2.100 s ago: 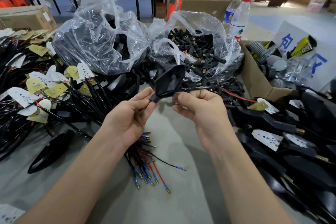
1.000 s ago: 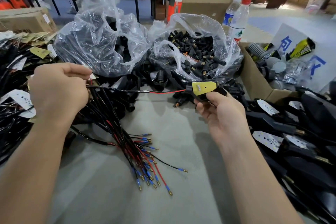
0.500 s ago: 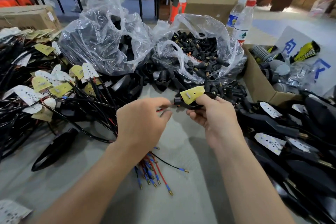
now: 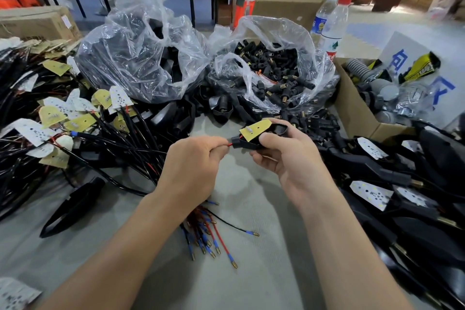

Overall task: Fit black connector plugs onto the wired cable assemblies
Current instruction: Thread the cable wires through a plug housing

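Black connector plug (image 4: 242,145) sits just above the grey worktop (image 4: 251,211), between my two hands near the middle of the view. It is a dark, glossy piece with a yellow tag-shaped board (image 4: 255,129) lying on its upper side, and a thin red wire (image 4: 227,145) enters its left end.

My right hand (image 4: 289,161) grasps the plug body, thumb across the top by the yellow board and fingers curled beneath. My left hand (image 4: 193,166) is clenched around the wire, thumb and forefinger pinching it right beside the plug's mouth.

Under my left wrist a bundle of wire ends (image 4: 208,239) with blue sleeves and brass tips fans out on the worktop. A pile of tagged cable assemblies (image 4: 75,128) lies at the left. Behind the hands stand two clear bags: one of loose plugs (image 4: 274,70) and one of larger black parts (image 4: 141,58).
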The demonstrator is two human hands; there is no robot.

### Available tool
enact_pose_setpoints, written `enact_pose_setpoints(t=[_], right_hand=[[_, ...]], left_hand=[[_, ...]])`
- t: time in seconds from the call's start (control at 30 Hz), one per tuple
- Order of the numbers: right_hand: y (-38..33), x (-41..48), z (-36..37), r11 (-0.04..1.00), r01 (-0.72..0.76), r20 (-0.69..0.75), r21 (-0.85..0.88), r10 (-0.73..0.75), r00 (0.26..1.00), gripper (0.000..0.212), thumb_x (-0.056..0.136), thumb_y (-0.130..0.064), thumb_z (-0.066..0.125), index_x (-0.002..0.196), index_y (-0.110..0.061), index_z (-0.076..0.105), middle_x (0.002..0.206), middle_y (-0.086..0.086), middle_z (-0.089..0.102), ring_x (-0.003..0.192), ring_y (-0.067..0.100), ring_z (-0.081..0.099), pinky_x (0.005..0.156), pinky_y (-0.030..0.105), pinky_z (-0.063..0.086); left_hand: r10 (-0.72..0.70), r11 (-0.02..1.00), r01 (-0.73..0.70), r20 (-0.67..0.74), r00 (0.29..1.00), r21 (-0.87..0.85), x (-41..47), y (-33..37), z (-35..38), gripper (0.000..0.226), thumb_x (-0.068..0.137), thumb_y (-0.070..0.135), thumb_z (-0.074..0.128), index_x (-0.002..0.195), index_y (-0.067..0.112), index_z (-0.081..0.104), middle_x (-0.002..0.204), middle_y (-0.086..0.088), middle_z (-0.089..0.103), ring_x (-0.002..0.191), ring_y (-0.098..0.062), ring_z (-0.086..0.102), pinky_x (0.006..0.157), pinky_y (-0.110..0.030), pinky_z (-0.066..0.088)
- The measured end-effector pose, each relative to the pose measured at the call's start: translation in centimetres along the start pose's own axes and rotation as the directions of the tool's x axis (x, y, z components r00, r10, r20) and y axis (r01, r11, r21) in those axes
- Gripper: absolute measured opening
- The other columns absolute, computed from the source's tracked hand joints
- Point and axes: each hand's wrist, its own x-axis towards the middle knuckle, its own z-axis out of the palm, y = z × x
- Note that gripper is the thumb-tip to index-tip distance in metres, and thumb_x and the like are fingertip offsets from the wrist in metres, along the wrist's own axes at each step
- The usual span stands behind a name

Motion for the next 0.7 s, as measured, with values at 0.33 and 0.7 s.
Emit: enact_pose_setpoints(t=[0.33,0.7], right_hand=[[0.2,0.1,-0.4,0.997,-0.073,0.122,-0.001,0.072,0.99,0.027,0.091,0.009,0.06,0.113,-0.003,0.069,0.091,0.016,0.072,0.068,0.027,0.067,0.059,0.027,0.057],[-0.2,-0.4,0.1,0.925,0.296,0.031,-0.238,-0.297,0.954,0.022,0.086,-0.01,0.074,0.077,-0.028,0.083,0.078,-0.012,0.074,0.06,0.001,0.055,0.057,0.012,0.042]], left_hand=[[0.046,0.996,-0.043,0.028,0.999,-0.084,0.3,-0.1,-1.0,0.031,0.103,0.026,0.046,0.075,0.03,0.058,0.052,0.004,0.048,0.049,-0.015,0.044,0.048,-0.028,0.035],[-0.151,0.878,0.178,0.095,0.984,-0.445,1.7,0.2,-1.4,0.031,0.092,0.033,0.05,0.068,0.018,0.063,0.051,0.008,0.034,0.05,-0.015,0.026,0.046,-0.024,0.022]])
